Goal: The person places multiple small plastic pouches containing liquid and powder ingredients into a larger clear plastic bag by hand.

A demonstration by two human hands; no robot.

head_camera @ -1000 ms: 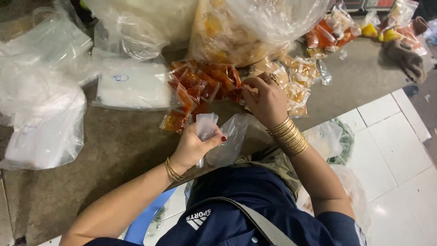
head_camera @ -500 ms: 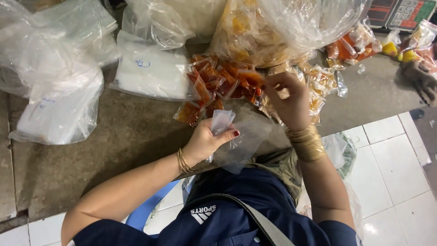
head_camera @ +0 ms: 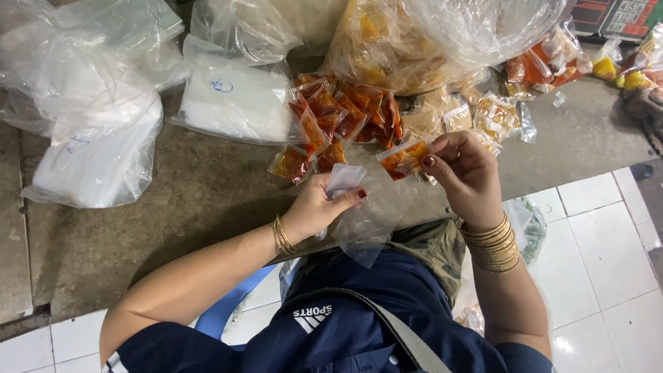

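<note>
Head view, looking down at two bare hands over a grey desk. Left hand is closed around the mouth of a clear plastic bag, fingers curled and thumb pressed on a folded white edge; the bag hangs toward the near edge of the desk, over the person's lap. Right hand pinches a small sachet of orange-red sauce between thumb and fingertips, remaining fingers loosely bent; the sachet sits just right of the bag's mouth, slightly above it. Gold bangles on both wrists. Pile of similar red sachets lies on the desk just beyond the hands. Paler yellow sachets to the right of that pile. Large clear bags of white packets at far left. Big bag of orange contents at the far edge.
</note>
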